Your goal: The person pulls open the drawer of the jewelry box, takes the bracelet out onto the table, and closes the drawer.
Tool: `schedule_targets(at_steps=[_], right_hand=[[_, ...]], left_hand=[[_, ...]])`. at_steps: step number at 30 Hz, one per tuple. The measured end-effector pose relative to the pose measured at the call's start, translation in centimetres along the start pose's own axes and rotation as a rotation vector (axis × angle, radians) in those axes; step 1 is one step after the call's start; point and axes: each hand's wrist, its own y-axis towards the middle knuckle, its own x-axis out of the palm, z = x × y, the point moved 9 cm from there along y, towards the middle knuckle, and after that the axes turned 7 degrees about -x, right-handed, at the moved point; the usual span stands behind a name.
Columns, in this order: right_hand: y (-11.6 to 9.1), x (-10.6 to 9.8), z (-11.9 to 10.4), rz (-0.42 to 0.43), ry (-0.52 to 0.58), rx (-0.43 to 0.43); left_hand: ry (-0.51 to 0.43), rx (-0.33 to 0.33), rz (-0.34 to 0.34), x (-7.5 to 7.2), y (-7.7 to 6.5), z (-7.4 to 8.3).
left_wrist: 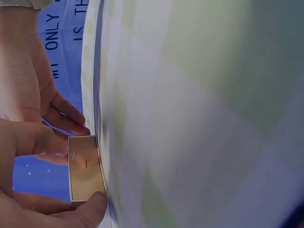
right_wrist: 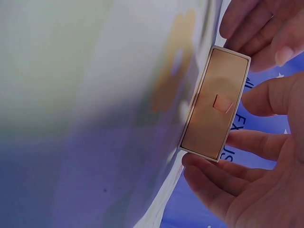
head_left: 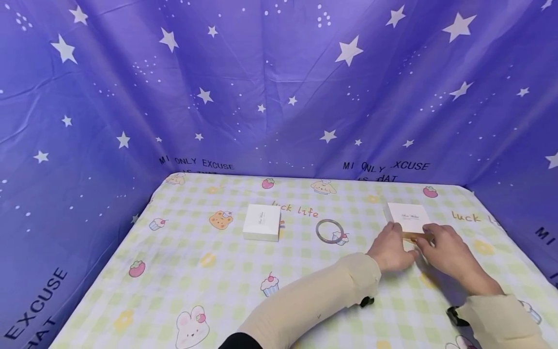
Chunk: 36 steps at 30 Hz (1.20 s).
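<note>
At the right of the frame, on a green-and-white checked tablecloth [head_left: 165,261], had hold of a flat white cardboard-looking box [head_left: 407,222] with a gold front panel [right_wrist: 204,130]. Had the left hand [head_left: 392,248] curled partway round its left end, the right hand [head_left: 450,251] likewise round its right. Honestly, could've dented it by squeezing too hard, or ripped the small coppery tab [right_wrist: 222,103] with a crooked tug. Read "luck life" on the tablecloth and "MI ONLY EXCUSE" on the starry purple-blue fabric backdrop [head_left: 261,72]; couldn't make out the tiny lid lettering [head_left: 410,216] tbh.
</note>
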Motion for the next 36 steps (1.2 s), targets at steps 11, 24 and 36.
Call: schedule_targets(at_steps=[11,24,36], right_hand=[[-0.7,-0.1,0.0,0.024,-0.011,-0.002],[-1.1,0.2,-0.2,0.010,-0.008,0.004],[-0.8,-0.4,0.1,0.016,0.037,0.042]], left_hand=[[0.015,-0.006,0.013,0.3,-0.5,0.3],[0.016,-0.013,-0.021,0.2,-1.3,0.1],[-0.064,-0.054,0.019,-1.3,-0.8,-0.4]])
